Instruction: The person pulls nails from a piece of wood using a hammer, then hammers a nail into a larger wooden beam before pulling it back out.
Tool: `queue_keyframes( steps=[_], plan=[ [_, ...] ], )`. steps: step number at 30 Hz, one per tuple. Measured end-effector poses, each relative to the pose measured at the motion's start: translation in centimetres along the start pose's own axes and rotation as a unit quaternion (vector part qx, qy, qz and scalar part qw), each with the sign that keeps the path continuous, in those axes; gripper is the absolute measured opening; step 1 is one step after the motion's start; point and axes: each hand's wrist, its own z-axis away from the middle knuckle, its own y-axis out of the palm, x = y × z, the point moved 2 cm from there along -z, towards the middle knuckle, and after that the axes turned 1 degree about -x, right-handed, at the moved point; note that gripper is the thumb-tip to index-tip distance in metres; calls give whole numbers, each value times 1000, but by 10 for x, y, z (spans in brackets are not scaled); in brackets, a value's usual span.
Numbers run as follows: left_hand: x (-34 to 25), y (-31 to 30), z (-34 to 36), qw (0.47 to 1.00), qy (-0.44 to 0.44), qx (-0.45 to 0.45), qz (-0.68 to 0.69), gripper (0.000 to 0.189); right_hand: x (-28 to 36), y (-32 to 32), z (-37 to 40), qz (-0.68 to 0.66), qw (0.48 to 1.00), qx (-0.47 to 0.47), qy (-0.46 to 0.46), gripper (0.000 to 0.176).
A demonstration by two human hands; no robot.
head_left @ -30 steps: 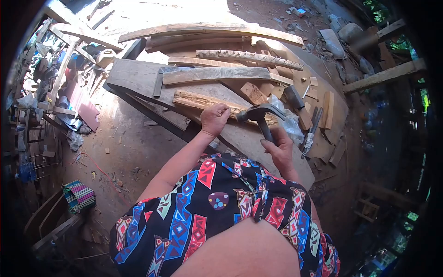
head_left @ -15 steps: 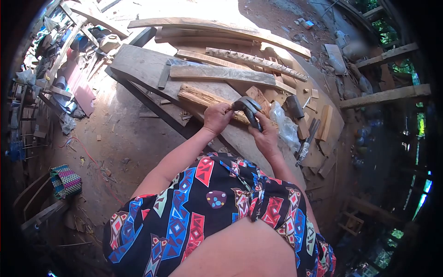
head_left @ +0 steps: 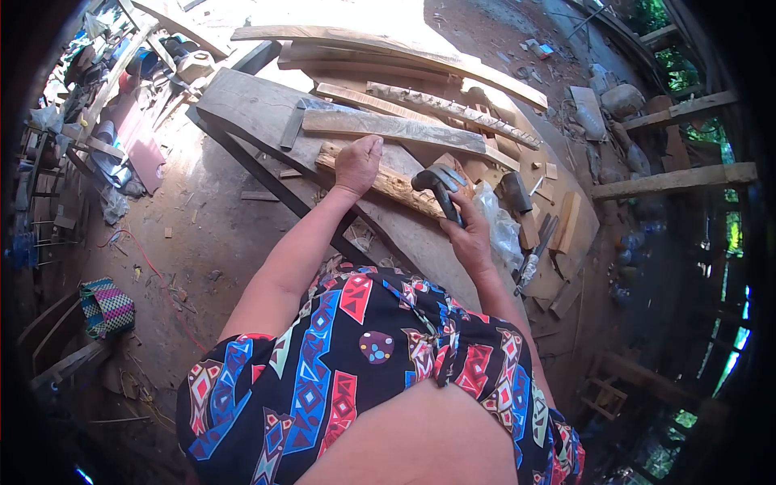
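Observation:
My right hand (head_left: pixel 472 236) is wrapped round the handle of a claw hammer (head_left: pixel 428 180), whose dark metal head points up and away from me. Below and behind the hammer lies a rough, grooved piece of wood (head_left: pixel 394 186) on the workbench. My left hand (head_left: pixel 356 167) is closed over the far left part of that wood, thumb and fingers pressed together; whatever they hold, if anything, is too small or hidden to name. A pale plank (head_left: pixel 388 129) lies just past my left hand. Beside my right hand sits a crumpled clear plastic bag (head_left: pixel 495 218).
A mallet with a dark head (head_left: pixel 514 190), wood blocks (head_left: pixel 569 222) and long dark tools (head_left: pixel 537 257) lie on the right. Long boards (head_left: pixel 380 44) cross the back of the bench (head_left: pixel 242 101). A woven basket (head_left: pixel 108 308) stands on the floor at left.
My left hand has moved left and away from the hammer head, up along the rough wood. The hammer stays in my right hand, nearly in place. The view has shifted slightly.

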Motion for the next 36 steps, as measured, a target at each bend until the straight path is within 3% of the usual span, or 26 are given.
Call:
queue_keyframes(
  steps=[2,5,6,9,14,16,20,22,23,26,29,30,32,36],
  plan=[
    [2,1,2,999,26,-7,-29,23,12,-4,-1,-107,994,-27,-3,51],
    [2,2,7,998,48,-44,-9,22,33,-13,-1,-163,986,-22,25,50],
    [2,1,6,998,39,-41,-7,21,27,-11,-1,-135,990,-24,-13,50],
    [2,1,5,999,31,-38,-2,21,-8,4,4,-58,998,6,-7,50],
    [4,0,5,998,47,-51,2,22,12,-4,3,-126,987,22,95,47],
    [7,0,3,998,31,-43,32,22,28,-9,2,-200,979,-12,47,49],
    [9,-3,0,996,28,-40,72,22,3,0,4,-169,985,-33,1,47],
    [7,-3,1,996,26,-37,72,23,-5,-1,9,-59,994,-4,89,46],
    [8,-3,1,996,25,-37,73,23,-2,-2,6,-58,994,-4,89,46],
    [10,-1,1,997,21,-27,76,24,24,-11,6,-171,982,-43,70,43],
    [8,-4,0,995,33,-42,90,24,26,-16,12,-199,977,-59,53,43],
    [9,-5,0,993,20,-40,113,23,17,-14,15,-198,977,-61,54,43],
    [7,-10,-2,990,9,-34,138,23,-6,-5,21,-51,996,-49,58,43],
    [18,-14,-5,948,-136,25,286,22,11,-6,20,-151,979,-56,127,42]
  ],
)
